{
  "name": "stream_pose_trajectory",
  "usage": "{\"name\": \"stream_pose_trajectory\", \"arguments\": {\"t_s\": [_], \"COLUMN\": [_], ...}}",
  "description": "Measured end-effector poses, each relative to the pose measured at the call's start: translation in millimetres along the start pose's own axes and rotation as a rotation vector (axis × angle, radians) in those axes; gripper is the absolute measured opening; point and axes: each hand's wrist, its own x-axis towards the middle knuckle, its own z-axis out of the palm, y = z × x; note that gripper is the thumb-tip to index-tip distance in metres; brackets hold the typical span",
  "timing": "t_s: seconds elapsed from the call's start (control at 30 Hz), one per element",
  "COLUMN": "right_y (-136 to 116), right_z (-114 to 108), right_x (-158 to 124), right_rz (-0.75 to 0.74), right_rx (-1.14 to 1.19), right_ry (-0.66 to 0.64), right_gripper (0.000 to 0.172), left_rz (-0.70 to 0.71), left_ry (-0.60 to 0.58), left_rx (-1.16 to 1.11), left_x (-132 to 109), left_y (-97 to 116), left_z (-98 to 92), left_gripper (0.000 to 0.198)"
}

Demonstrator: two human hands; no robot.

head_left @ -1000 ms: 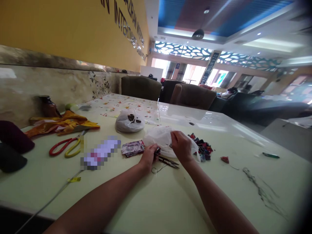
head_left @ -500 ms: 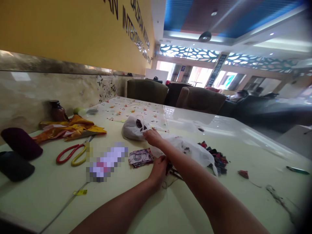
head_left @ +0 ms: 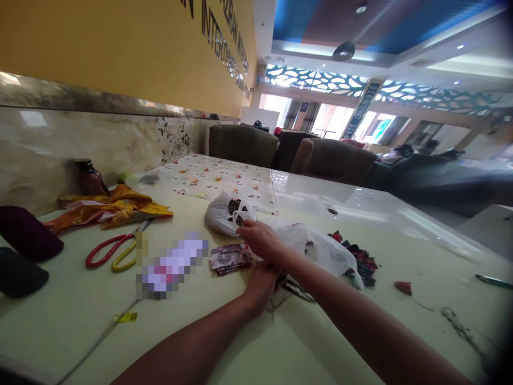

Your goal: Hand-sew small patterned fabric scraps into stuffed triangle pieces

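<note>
My left hand [head_left: 262, 286] is closed low over the table, with a small dark reddish piece of cloth [head_left: 280, 282] showing by its fingers. Thin loose thread [head_left: 273, 307] trails below it. Crossing above, my right hand [head_left: 262, 240] has its fingers pinched together beside a tied white plastic bag [head_left: 224, 214] with dark contents; what the fingers hold is too small to make out. Under the right wrist lies a pair of dark-handled scissors [head_left: 298, 291], partly hidden. A folded patterned cloth stack [head_left: 229, 258] is left of my hands. Another white plastic bag [head_left: 332, 251] spreads behind the right forearm.
Dark cloth scraps [head_left: 363, 262] and a red scrap [head_left: 403, 287] lie on the right, near a green pen [head_left: 499, 280]. Leftward are red-and-yellow scissors [head_left: 108, 251], a blurred-out phone-like item [head_left: 174, 267], orange cloth [head_left: 116, 208], a brown bottle [head_left: 90, 176] and two dark thread spools [head_left: 30, 232].
My right hand has drawn slightly down and toward me, away from the tied bag. The left hand stays nearly in place, and more of the dark-handled scissors shows. The view has shifted slightly.
</note>
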Motion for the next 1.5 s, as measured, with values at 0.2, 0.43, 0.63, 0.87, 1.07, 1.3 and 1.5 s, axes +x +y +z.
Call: {"name": "stream_pose_trajectory", "arguments": {"t_s": [0.2, 0.43, 0.63, 0.87, 1.07, 1.3, 1.5], "right_y": [22, 10, 6, 23, 8, 3, 9], "right_z": [0, 14, 2, 4, 4, 5, 7], "right_x": [19, 34, 26, 11, 0, -1, -1], "right_rz": [0.295, 0.360, 0.215, 0.212, 0.147, -0.291, -0.329], "right_rx": [0.011, -0.024, -0.100, -0.197, -0.305, -0.289, -0.216], "right_ry": [-0.046, -0.044, 0.035, -0.094, 0.133, 0.087, 0.126], "right_gripper": [0.030, 0.029, 0.024, 0.018, 0.034, 0.010, 0.016], "left_rz": [-0.021, 0.019, 0.020, 0.002, 0.036, 0.014, 0.006], "left_ry": [-0.048, -0.071, -0.070, -0.071, -0.094, -0.046, -0.068], "left_rx": [-0.067, -0.089, -0.062, -0.058, -0.043, 0.000, -0.053], "left_x": [2, 1, 3, 2, 2, 2, 2], "left_y": [-5, -4, -6, -4, -3, -5, -5], "left_z": [0.9, 1.5, 0.9, 1.0, 1.3, 1.0, 2.4], "left_gripper": [0.039, 0.023, 0.026, 0.036, 0.027, 0.022, 0.026]}}
